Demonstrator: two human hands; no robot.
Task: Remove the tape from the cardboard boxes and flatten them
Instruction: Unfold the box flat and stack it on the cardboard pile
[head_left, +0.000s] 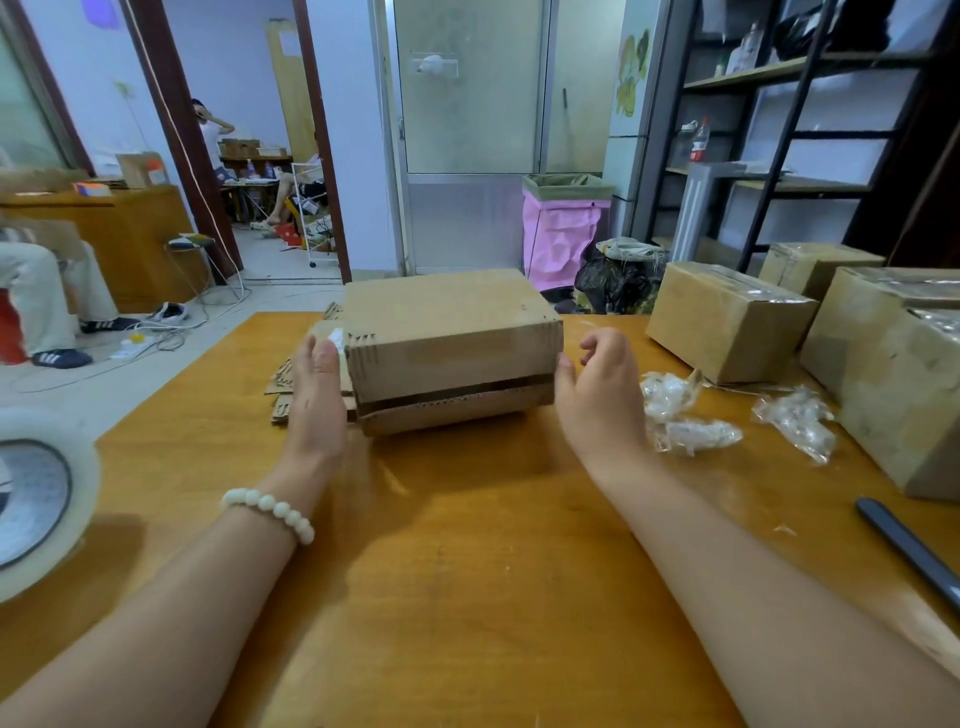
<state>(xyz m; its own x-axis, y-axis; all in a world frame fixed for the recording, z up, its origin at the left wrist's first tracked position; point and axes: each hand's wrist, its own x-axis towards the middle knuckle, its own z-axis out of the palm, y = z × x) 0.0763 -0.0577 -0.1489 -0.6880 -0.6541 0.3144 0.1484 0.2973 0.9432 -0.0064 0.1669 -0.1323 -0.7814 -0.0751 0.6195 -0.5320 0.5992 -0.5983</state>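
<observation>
Touching cardboard box (447, 332) on counter (467, 545) with left grip (317, 395), fingers straight, released; right grip (602, 395) loosely curled, grasping nothing, just beside opposite side.

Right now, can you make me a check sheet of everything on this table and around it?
Surface: orange-brown wooden table, glossy.
Job's things: brown cardboard box in the middle; flattened cardboard pieces at its left; taped cardboard boxes at right.
Clutter: crumpled clear tape wads; clear tape roll; dark grey tool.
Grippers: left hand flat against the box; right hand loosely curled beside it, holding nothing.
Cables: white cables on the floor.
Surroundings: pink-lined bin, black-framed shelves, seated person.
</observation>
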